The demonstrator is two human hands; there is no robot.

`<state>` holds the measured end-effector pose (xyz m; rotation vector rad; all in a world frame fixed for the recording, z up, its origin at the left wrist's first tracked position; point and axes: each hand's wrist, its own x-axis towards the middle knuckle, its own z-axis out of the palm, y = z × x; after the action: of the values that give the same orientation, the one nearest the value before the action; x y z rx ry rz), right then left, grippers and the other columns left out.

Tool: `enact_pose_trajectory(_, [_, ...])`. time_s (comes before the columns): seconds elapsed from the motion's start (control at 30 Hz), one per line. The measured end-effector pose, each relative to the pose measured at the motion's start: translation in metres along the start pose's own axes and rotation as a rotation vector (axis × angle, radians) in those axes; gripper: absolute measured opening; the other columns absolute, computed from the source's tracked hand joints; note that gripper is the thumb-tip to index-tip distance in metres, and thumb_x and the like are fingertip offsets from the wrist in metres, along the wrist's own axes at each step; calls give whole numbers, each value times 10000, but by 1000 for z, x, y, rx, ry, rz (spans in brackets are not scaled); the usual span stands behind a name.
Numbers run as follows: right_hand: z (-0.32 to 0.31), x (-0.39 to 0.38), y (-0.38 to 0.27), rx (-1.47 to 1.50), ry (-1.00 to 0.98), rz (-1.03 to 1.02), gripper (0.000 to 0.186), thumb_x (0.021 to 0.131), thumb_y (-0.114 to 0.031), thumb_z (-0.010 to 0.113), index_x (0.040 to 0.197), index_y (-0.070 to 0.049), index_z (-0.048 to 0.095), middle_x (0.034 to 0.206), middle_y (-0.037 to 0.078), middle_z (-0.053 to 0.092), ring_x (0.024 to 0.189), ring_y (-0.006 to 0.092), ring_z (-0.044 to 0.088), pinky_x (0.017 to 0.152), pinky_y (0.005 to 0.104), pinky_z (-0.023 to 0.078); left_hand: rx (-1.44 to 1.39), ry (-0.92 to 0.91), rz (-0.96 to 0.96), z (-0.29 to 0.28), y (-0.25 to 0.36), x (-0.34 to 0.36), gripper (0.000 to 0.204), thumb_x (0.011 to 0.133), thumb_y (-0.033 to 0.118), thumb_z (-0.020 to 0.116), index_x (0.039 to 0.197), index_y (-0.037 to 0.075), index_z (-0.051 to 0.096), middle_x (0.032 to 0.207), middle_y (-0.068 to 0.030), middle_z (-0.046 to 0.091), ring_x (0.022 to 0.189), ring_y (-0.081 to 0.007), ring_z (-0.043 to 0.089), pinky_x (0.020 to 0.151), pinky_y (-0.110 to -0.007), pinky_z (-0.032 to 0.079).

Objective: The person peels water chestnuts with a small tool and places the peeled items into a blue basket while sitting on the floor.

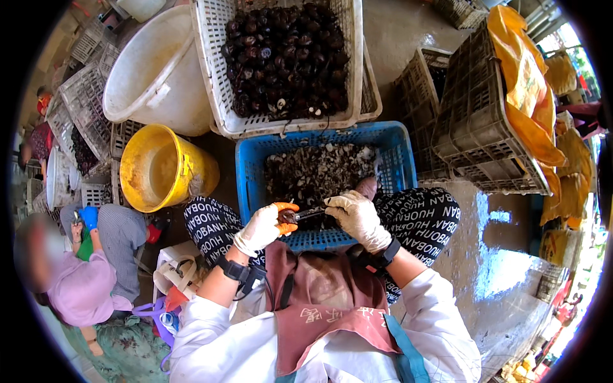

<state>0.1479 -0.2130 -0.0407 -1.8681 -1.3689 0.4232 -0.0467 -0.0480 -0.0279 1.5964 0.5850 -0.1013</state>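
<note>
My left hand point(262, 228), in a white glove with orange finger covers, grips a dark brown, glossy, roundish piece point(288, 217); its kind I cannot make out. Closed in a white glove, my right hand point(359, 220) holds a tool with a thin metal blade point(311, 213), whose tip meets that piece. A rounded brown end point(366, 187), apparently the tool's handle, sticks out beyond the right fingers. Both hands are over the near part of a blue plastic basket point(399, 143) between my knees. White and dark scraps point(319, 167) lie in it.
A white crate point(214, 70) heaped with dark round pieces point(287, 60) stands beyond the basket. To the left are a yellow bucket point(143, 169), a large white tub point(153, 70) and a seated person point(83, 281). Stacked crates point(485, 115) with orange sacking point(527, 96) rise at right.
</note>
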Motion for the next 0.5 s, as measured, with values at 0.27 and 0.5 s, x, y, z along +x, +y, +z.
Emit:
enact_pose_trajectory(0.27, [16,-6,4,394,-115,334,152,799,-91,712,930,-18,689,821,72,681,721,165,616,678,284,501,-373,-90,-159,-1,-7,-9,381,827,84,708,1178,3,584,815,15,591,693,-52,562,588,-196,450])
enact_pose_trajectory(0.5, [59,2,0,691,-44,553,222,833,-140,704,994,7,665,896,81,695,795,111,627,750,242,498,-548,130,-138,31,-17,3,196,828,43,691,1004,39,606,800,-25,650,701,-92,626,548,-202,467])
